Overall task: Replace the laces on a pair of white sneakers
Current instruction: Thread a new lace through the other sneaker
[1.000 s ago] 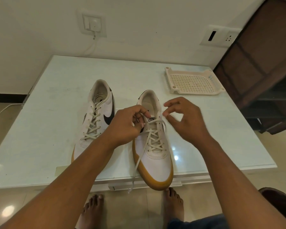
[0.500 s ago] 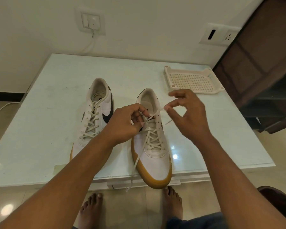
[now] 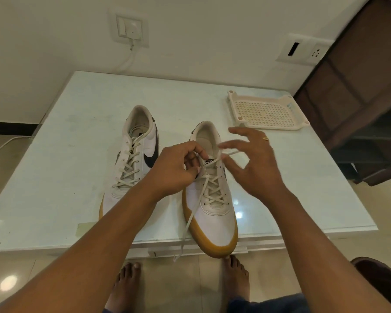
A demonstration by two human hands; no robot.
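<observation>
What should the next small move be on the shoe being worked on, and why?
Probably the right hand should draw the lace out through the top eyelet; it seems to pinch the raised end. The left hand is curled at the tongue of the sneaker, apparently steadying it. The lower crossings are threaded, and the other end dangles over the table edge.
</observation>
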